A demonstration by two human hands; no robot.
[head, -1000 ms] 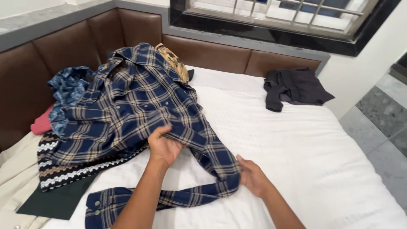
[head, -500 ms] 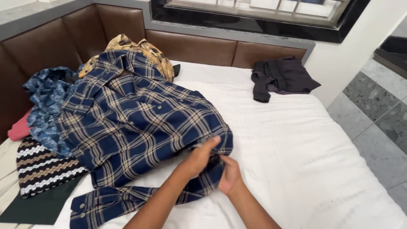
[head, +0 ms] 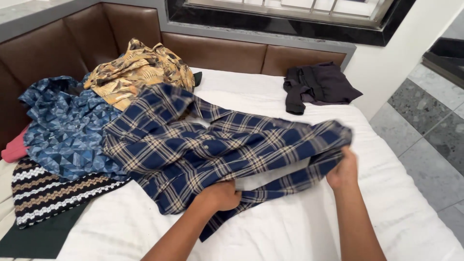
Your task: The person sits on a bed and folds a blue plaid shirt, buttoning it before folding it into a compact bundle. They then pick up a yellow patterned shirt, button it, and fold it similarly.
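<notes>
Left hand (head: pixel 223 193) is clenched on the lower edge of the navy and cream plaid flannel shirt (head: pixel 212 145), spread across the white bed sheet (head: pixel 290 227). Right hand (head: pixel 344 169) has its fingers grasping the shirt's far end, lifted off the sheet. Left of it lie a striped knit garment (head: pixel 43 193), a blue geometric-print shirt (head: pixel 63 130) and a mustard leaf-print shirt (head: pixel 135 72). Farther back rests a black garment (head: pixel 316 84), well apart.
</notes>
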